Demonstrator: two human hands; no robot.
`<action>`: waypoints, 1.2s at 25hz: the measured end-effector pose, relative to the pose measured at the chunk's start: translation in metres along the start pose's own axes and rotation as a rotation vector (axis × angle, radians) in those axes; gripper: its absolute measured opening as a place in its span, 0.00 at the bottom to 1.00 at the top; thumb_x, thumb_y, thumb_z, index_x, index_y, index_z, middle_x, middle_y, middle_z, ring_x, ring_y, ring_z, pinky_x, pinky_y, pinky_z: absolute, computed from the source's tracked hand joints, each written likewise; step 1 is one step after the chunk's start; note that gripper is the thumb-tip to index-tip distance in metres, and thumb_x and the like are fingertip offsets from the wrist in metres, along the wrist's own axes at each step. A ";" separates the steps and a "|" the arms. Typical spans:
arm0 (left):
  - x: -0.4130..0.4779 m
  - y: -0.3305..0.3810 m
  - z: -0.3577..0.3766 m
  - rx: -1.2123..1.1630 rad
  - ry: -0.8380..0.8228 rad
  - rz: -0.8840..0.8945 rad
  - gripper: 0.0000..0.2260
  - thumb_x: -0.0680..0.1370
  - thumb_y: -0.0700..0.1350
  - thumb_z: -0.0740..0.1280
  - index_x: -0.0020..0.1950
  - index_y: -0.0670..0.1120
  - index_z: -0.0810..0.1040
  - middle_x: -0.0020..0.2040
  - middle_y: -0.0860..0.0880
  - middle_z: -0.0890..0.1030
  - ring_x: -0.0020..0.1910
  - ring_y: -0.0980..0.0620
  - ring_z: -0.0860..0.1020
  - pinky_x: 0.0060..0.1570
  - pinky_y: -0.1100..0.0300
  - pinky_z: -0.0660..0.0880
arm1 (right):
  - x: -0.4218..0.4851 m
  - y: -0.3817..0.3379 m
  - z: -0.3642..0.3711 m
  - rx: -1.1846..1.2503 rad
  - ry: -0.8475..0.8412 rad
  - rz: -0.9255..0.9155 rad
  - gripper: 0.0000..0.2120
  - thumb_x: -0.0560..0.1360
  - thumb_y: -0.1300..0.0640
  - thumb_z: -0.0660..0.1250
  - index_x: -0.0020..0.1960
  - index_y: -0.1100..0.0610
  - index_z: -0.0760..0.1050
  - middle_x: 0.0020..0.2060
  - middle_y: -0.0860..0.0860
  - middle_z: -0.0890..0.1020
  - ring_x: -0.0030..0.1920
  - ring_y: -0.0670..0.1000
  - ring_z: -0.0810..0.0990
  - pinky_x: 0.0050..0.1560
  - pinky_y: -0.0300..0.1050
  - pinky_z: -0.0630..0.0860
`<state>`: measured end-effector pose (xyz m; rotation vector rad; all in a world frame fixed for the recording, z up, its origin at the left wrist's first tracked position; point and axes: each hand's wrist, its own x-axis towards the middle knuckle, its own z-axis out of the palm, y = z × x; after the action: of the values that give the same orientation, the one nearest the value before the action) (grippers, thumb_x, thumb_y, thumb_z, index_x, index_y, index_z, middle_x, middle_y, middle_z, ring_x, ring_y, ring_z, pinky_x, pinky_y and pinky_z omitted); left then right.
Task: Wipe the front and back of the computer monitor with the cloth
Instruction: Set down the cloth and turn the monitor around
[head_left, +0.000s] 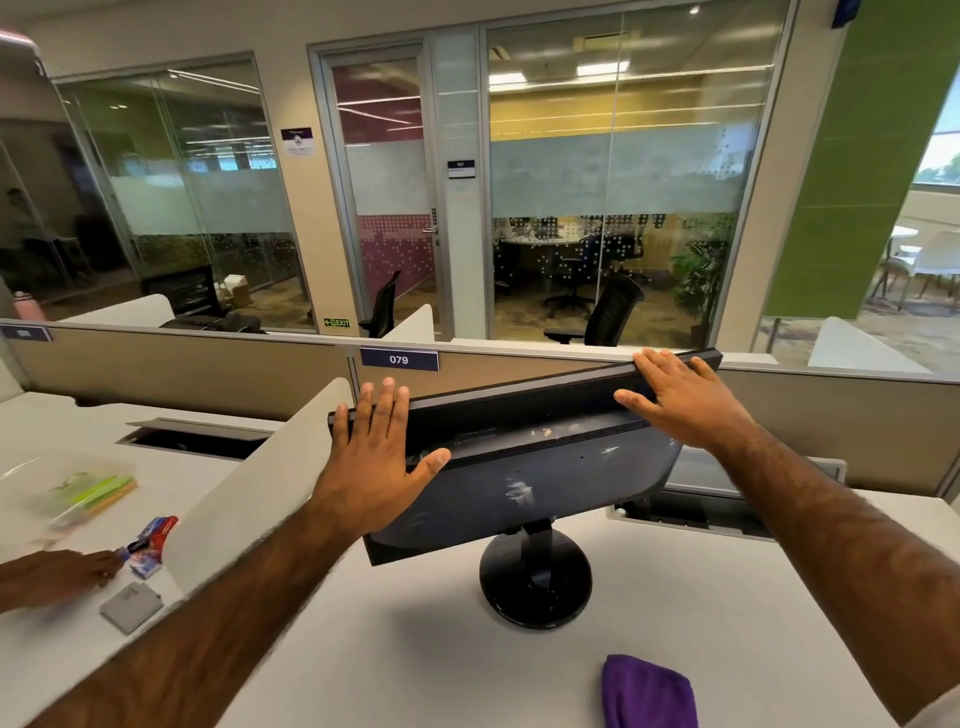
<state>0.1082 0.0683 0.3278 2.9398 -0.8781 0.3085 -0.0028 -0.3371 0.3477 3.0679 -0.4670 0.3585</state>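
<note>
Here, two hands, left hand (371, 457) and right hand (685, 400), touch one monitor (524, 467); one cloth (649, 693) nearby.

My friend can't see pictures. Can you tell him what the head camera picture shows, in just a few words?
The left hand and right hand lie flat on the top edge of a black monitor, whose smudged back faces the camera. A purple cloth lies untouched on the white desk, near the monitor's round stand.

Glass-walled meeting room (613, 218) behind beige desk partitions (182, 369), green wall (852, 182).
</note>
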 end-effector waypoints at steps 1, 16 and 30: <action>0.001 -0.003 -0.001 -0.010 -0.008 0.012 0.52 0.64 0.79 0.24 0.82 0.49 0.31 0.80 0.49 0.27 0.77 0.46 0.25 0.76 0.41 0.30 | -0.003 -0.002 0.000 0.000 0.008 0.006 0.40 0.79 0.28 0.44 0.83 0.51 0.47 0.83 0.48 0.50 0.82 0.48 0.46 0.80 0.56 0.41; 0.033 -0.038 0.002 -0.044 -0.048 0.162 0.49 0.67 0.79 0.27 0.79 0.50 0.26 0.79 0.54 0.25 0.77 0.53 0.25 0.78 0.45 0.31 | -0.032 -0.015 0.004 -0.044 0.095 0.053 0.41 0.79 0.28 0.43 0.83 0.52 0.46 0.83 0.50 0.49 0.82 0.49 0.44 0.80 0.57 0.35; 0.029 -0.029 0.027 -0.033 0.172 0.031 0.39 0.77 0.73 0.35 0.83 0.55 0.39 0.84 0.49 0.38 0.82 0.45 0.34 0.73 0.43 0.27 | -0.031 0.015 -0.007 0.004 0.067 0.148 0.39 0.81 0.30 0.47 0.83 0.52 0.50 0.83 0.51 0.52 0.82 0.51 0.47 0.81 0.58 0.38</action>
<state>0.1524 0.0746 0.3073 2.8201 -0.8967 0.5338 -0.0370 -0.3421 0.3469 3.0215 -0.6937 0.4637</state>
